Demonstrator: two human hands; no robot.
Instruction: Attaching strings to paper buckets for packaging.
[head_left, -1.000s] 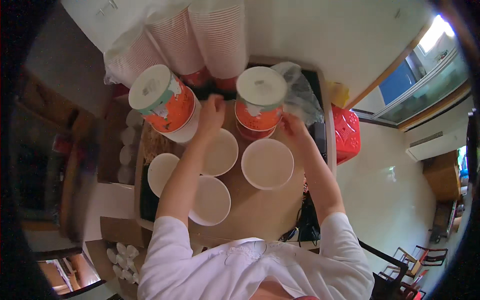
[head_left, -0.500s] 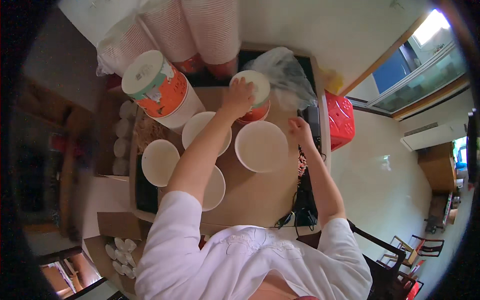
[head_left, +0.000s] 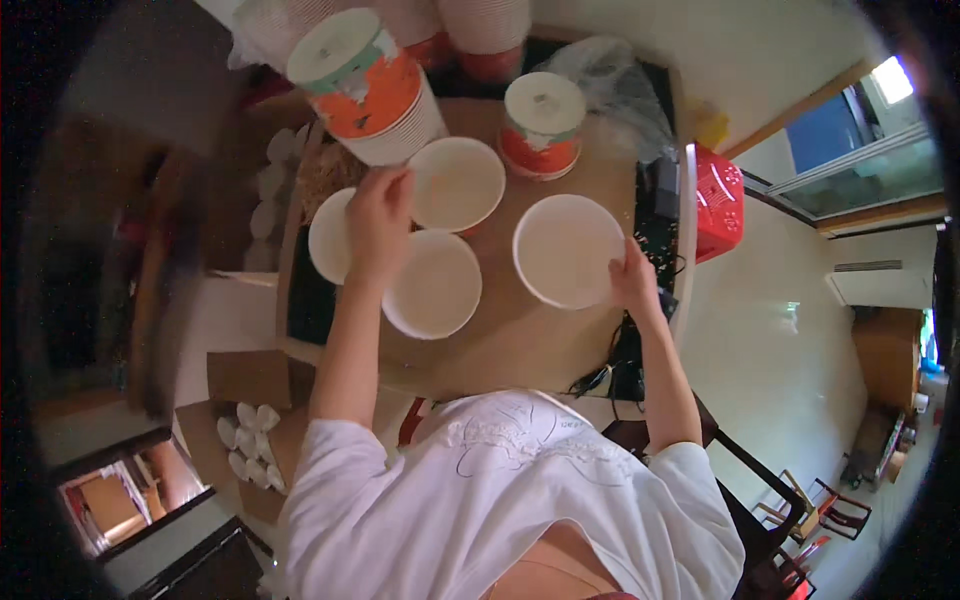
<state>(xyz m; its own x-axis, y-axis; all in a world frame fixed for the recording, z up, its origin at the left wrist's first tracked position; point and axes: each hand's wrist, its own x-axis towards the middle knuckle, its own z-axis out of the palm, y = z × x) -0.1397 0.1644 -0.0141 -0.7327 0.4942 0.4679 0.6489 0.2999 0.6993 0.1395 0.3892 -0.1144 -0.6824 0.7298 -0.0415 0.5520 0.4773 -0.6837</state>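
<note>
Left hand [head_left: 380, 225] has quit the short orange-and-white paper-tub stack [head_left: 541, 130] for a round white paper tub [head_left: 458, 185], its grip unclear. Right hand [head_left: 634, 278] pinches a second round white tub [head_left: 568, 252].

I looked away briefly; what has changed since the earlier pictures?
The left hand came off the short stack and moved left, toward the person, over the left bowls. The right hand came to the rim of the right bowl, which shifted toward the person; blur hides any grip. The tall stack and left bowls stayed put.
</note>
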